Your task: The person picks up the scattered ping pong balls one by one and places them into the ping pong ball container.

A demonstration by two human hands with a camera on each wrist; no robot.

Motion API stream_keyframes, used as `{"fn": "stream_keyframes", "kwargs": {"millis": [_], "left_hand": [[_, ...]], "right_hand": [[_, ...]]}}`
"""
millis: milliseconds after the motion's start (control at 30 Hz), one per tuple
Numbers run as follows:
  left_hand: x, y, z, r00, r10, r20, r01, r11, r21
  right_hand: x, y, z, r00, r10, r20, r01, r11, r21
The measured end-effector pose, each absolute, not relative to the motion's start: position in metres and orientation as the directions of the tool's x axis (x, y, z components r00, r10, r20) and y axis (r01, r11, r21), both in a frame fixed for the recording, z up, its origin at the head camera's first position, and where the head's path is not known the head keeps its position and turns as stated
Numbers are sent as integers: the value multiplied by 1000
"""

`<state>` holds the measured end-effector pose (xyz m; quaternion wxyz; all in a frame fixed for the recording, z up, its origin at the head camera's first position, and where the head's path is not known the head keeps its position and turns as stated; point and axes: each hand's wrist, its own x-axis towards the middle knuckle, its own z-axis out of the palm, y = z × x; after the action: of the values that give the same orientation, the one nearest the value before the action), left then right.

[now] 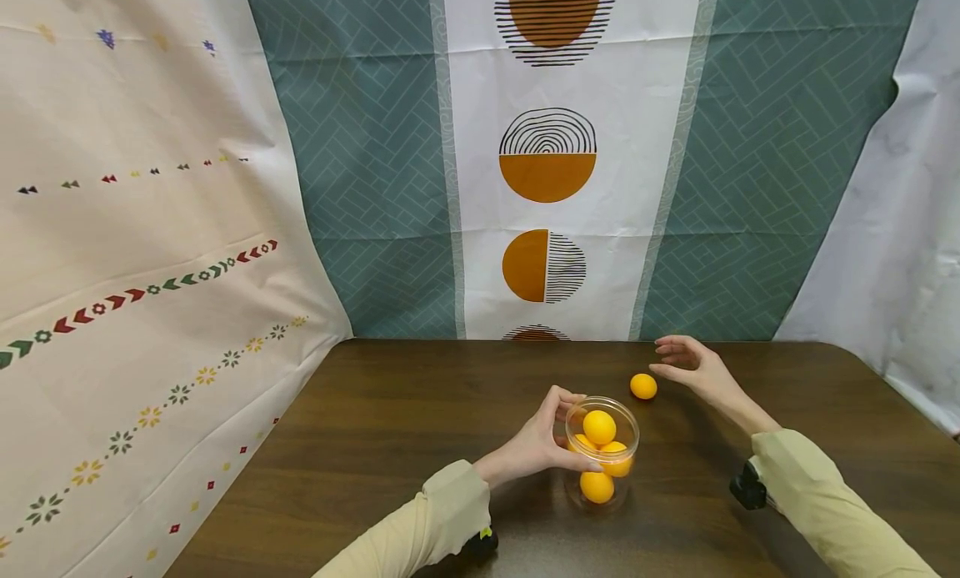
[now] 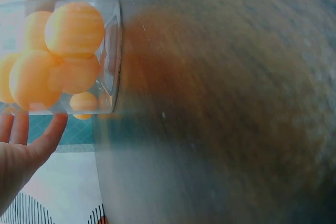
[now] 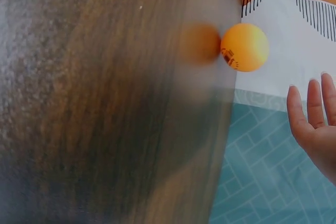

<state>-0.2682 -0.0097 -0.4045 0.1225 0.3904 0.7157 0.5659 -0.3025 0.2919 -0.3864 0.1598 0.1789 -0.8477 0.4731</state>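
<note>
A clear round jar (image 1: 634, 434) stands on the table with several orange table tennis balls (image 1: 599, 427) inside. My left hand (image 1: 536, 444) grips it from the left, thumb on the near side and fingers around the far side. In the left wrist view, the fingers (image 2: 46, 136) lie against the jar wall (image 2: 113, 40). One loose orange table tennis ball (image 1: 643, 386) rests on the table behind and right of the jar. My right hand (image 1: 696, 371) hovers just right of that ball, fingers spread and holding nothing. The right wrist view shows a gap between the hand (image 3: 317, 129) and the ball (image 3: 245, 47).
The dark wooden table (image 1: 405, 428) stretches to both sides of the jar. A patterned green and white cloth (image 1: 375, 186) hangs along its back edge, a cream cloth (image 1: 150, 311) on the left. Black wrist cameras sit under both sleeves.
</note>
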Motion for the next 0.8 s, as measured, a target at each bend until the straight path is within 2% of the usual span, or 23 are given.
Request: {"fn": "stream_keyframes", "kwargs": {"millis": [800], "left_hand": [[-267, -9, -403, -673, 695, 251, 411, 70, 909]], "right_hand": [[-306, 295, -398, -921, -140, 364, -382, 515, -768]]}}
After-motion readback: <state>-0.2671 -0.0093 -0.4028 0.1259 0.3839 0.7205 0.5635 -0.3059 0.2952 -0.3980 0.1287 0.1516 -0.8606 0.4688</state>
